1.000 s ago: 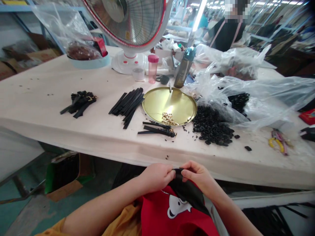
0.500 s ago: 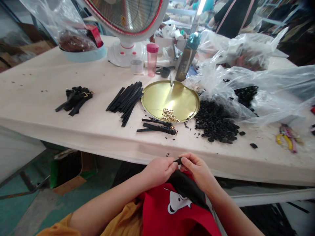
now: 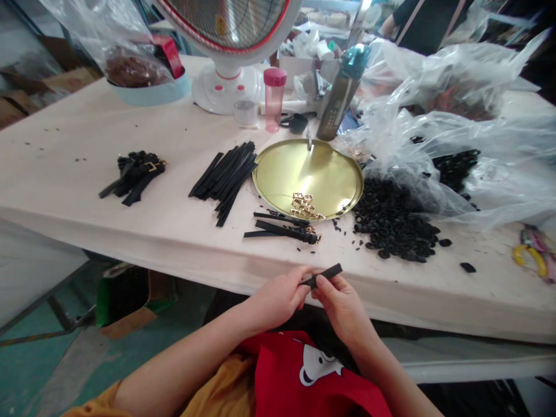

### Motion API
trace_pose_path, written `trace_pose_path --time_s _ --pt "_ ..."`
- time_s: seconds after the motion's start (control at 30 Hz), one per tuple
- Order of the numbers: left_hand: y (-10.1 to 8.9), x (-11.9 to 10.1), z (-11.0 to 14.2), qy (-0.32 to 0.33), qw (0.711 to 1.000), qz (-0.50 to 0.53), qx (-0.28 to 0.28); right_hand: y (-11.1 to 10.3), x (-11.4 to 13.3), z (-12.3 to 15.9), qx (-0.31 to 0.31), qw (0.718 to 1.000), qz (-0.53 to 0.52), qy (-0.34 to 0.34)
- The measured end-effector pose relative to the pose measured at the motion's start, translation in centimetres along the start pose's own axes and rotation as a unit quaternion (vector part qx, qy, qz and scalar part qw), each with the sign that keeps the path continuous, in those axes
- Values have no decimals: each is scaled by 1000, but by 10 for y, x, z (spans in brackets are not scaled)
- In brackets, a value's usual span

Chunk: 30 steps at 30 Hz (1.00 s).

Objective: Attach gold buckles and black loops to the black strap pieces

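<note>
Just off the table's front edge, my left hand (image 3: 284,295) and my right hand (image 3: 339,301) both grip one black strap (image 3: 329,274), whose flat end sticks out up and to the right past my right fingers. Its other end is hidden in my left hand. Beyond my hands lie a few black straps with gold buckles (image 3: 284,231). Behind these is a round gold tray (image 3: 343,185) with a cluster of small gold buckles (image 3: 304,205) at its near rim. To the left sits a stack of plain black straps (image 3: 226,176).
A pile of small black loops (image 3: 395,220) spills from a clear plastic bag (image 3: 490,185) on the right. Pliers (image 3: 532,258) lie at the far right. Buckled straps (image 3: 139,174) are bunched at left. A fan (image 3: 228,87), pink bottle (image 3: 274,101) and dark bottle (image 3: 339,98) stand behind.
The strap's end has come into view above my right hand, where before only a short piece showed between my fingers. My right hand has shifted slightly downward. The camera view has turned a little.
</note>
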State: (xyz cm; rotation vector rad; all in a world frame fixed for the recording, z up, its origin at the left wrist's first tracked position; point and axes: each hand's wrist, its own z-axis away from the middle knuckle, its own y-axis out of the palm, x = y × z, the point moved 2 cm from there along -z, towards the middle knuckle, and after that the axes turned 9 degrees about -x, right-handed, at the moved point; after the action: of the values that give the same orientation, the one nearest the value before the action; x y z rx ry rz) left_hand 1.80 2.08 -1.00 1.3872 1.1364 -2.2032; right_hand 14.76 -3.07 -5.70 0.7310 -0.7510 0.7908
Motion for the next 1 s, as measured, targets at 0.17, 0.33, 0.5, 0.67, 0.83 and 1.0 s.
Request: trace_pose_path --time_s 0.17,0.33,0.5,0.67,0.83,1.0 --pt "-3 8 -6 -23 997 49 -48 11 2 0 25 994 99 -36" --pt "-28 14 -22 -109 975 185 -56 2 48 -23 -31 946 250 -207" --pt "-48 11 -41 -153 925 340 -73 4 102 -76 -79 804 464 -364" --pt "-59 12 -55 -149 917 361 -82 32 116 -116 -17 607 682 -408" --pt "-62 20 -60 -155 923 343 -78 47 117 -124 31 534 756 -377" --pt "-61 17 -58 -165 920 343 -94 42 119 -120 37 518 782 -345"
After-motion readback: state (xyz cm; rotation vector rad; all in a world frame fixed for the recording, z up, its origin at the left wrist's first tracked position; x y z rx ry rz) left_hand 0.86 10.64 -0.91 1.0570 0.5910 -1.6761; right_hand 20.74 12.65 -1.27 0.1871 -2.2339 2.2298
